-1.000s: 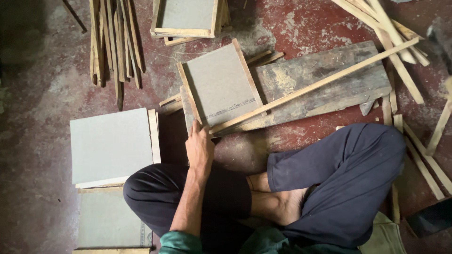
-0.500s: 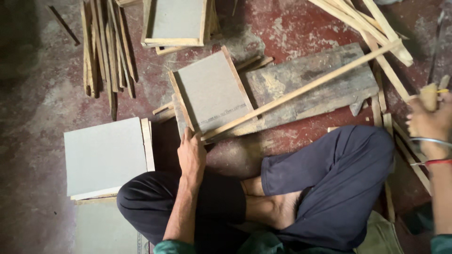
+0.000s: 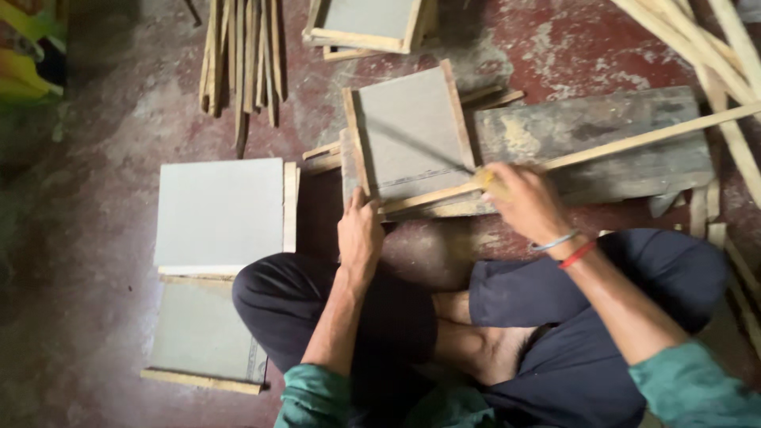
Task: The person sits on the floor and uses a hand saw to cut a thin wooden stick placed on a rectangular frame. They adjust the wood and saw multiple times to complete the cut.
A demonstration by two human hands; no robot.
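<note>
I sit cross-legged on a red floor. My left hand (image 3: 361,234) presses on the near left corner of a grey board in a wooden frame (image 3: 412,131). The frame rests against a thick weathered plank (image 3: 602,135). A long thin wooden strip (image 3: 650,136) runs from the frame's near edge up to the right. My right hand (image 3: 525,202) lies over this strip and grips a yellowish handle. A thin dark blade (image 3: 420,147) runs from the handle across the grey board.
A pale grey panel (image 3: 218,210) lies to the left on another framed board (image 3: 202,337). A bundle of wooden strips (image 3: 242,55) and a further framed board (image 3: 369,24) lie at the top. More strips (image 3: 713,47) cross at the upper right.
My right hand has come in from the right edge and settled on the long strip with the bladed tool. My left hand has stayed at the frame's corner.
</note>
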